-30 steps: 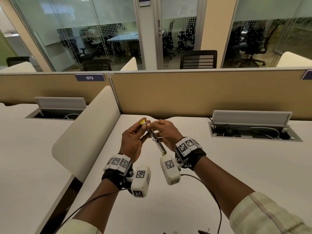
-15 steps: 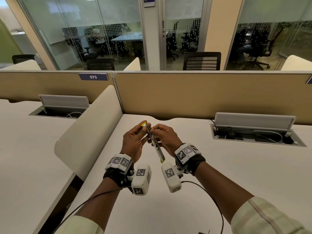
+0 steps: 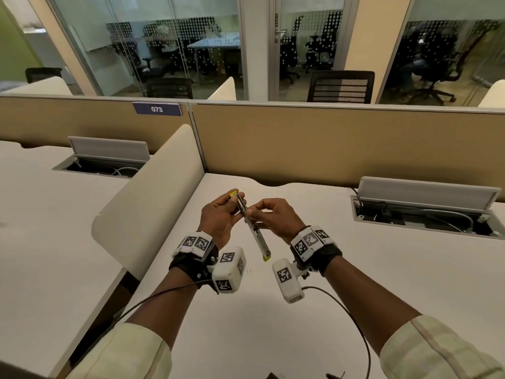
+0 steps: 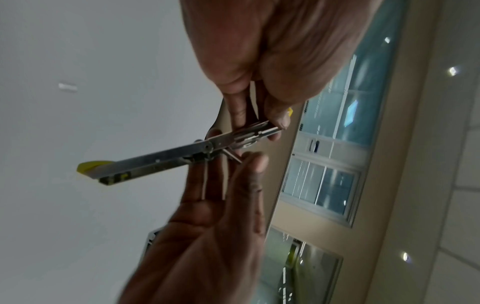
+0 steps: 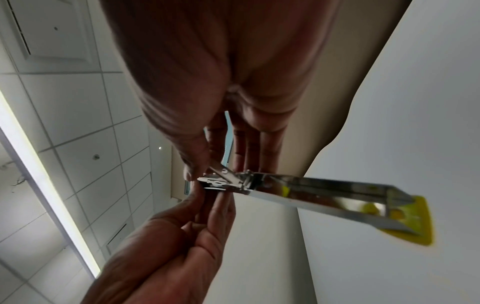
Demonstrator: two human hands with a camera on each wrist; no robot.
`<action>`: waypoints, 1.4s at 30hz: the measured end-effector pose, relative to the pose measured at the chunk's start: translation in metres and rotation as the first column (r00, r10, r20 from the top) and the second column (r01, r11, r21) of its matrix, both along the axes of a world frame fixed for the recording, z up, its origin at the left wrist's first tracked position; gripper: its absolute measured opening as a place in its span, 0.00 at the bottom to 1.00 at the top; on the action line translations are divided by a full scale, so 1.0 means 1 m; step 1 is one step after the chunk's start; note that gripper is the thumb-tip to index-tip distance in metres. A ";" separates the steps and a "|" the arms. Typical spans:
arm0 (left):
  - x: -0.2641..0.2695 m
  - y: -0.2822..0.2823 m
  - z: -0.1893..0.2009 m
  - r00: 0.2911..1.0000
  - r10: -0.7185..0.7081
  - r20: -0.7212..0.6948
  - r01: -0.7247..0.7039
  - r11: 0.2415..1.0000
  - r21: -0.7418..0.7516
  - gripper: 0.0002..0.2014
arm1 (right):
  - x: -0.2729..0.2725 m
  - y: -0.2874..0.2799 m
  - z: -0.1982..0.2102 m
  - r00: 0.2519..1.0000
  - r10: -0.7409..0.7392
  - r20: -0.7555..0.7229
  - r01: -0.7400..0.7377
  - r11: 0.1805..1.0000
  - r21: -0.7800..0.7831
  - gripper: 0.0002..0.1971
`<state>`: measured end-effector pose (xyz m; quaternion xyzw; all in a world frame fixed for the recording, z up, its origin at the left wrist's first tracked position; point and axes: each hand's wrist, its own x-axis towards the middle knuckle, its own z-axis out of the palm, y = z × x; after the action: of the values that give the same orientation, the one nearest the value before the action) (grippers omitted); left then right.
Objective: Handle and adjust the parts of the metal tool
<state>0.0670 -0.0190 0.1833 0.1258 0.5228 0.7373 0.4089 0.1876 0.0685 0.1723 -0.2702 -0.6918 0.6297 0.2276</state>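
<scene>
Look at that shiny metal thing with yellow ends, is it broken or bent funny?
Not visibly broken. The metal tool is swung open at its hinge, held above the desk by the left hand and right hand. A small metal piece sticks out sideways near the hinge, which looks odd.

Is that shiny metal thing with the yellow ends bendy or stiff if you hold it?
The metal tool probably stays stiff: its long bar juts straight past both hands without drooping. It seems to have a hinge in the middle, so it may fold there. The polished metal might be slippery, so the left hand and right hand pinch it.
</scene>
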 end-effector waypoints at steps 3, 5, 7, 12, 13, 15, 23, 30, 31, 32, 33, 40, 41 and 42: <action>-0.007 0.003 -0.001 0.997 0.042 0.058 -0.041 0.999 -0.002 0.16 | -0.002 0.001 -0.005 1.000 -0.004 0.011 0.003 0.999 0.043 0.03; -0.010 0.006 -0.001 0.997 0.040 0.071 -0.039 0.999 -0.017 0.16 | -0.003 0.002 -0.006 1.000 -0.007 0.008 0.007 0.998 0.069 0.05; -0.013 0.009 -0.003 0.997 0.026 0.072 -0.023 0.999 -0.041 0.15 | -0.006 0.004 -0.009 1.000 -0.029 -0.011 0.030 0.990 0.139 0.04; -0.022 0.009 -0.010 1.000 -0.009 0.029 0.011 0.997 -0.078 0.13 | -0.016 0.011 -0.019 0.999 -0.034 0.017 0.027 0.951 0.309 0.04; -0.025 0.010 -0.012 0.999 -0.012 0.039 0.015 0.996 -0.084 0.12 | -0.018 0.011 -0.019 1.000 -0.027 0.010 0.024 0.958 0.287 0.03; -0.032 0.011 -0.016 0.998 0.003 0.057 0.003 0.994 -0.112 0.11 | -0.023 0.010 -0.022 1.000 -0.024 -0.006 0.024 0.958 0.284 0.03; -0.065 0.019 -0.032 0.965 0.069 0.255 -0.029 0.987 -0.159 0.08 | -0.036 0.003 -0.036 0.995 -0.074 -0.074 0.101 0.858 0.504 0.05; -0.058 0.013 -0.060 0.889 -0.273 0.367 0.336 0.934 -0.119 0.12 | -0.056 0.016 -0.047 0.991 -0.122 0.052 0.081 0.871 0.485 0.06; -0.056 0.014 -0.065 0.894 -0.265 0.361 0.321 0.941 -0.106 0.13 | -0.060 0.017 -0.048 0.991 -0.117 0.067 0.071 0.874 0.480 0.06; -0.056 0.015 -0.070 0.904 -0.230 0.360 0.282 0.954 -0.099 0.14 | -0.064 0.018 -0.049 0.991 -0.105 0.080 0.053 0.873 0.485 0.06; -0.058 0.017 -0.074 0.914 -0.181 0.363 0.233 0.967 -0.104 0.14 | -0.068 0.019 -0.051 0.992 -0.085 0.095 0.026 0.865 0.502 0.07; -0.098 0.006 -0.101 0.928 -0.063 0.367 0.137 0.974 -0.178 0.09 | -0.082 0.018 -0.082 0.975 -0.089 0.204 -0.028 0.862 0.506 0.15; -0.104 0.003 -0.106 0.932 -0.075 0.355 0.151 0.970 -0.192 0.09 | -0.081 0.020 -0.089 0.958 -0.128 0.256 -0.003 0.890 0.456 0.13; -0.109 0.000 -0.112 0.932 -0.075 0.356 0.155 0.967 -0.201 0.10 | -0.079 0.023 -0.097 0.935 -0.147 0.323 0.000 0.910 0.414 0.11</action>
<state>-0.0423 -0.0190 0.0709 -0.0221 0.5149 0.6583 0.5487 0.1089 0.0914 0.0754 -0.3500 -0.8260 0.4049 0.1770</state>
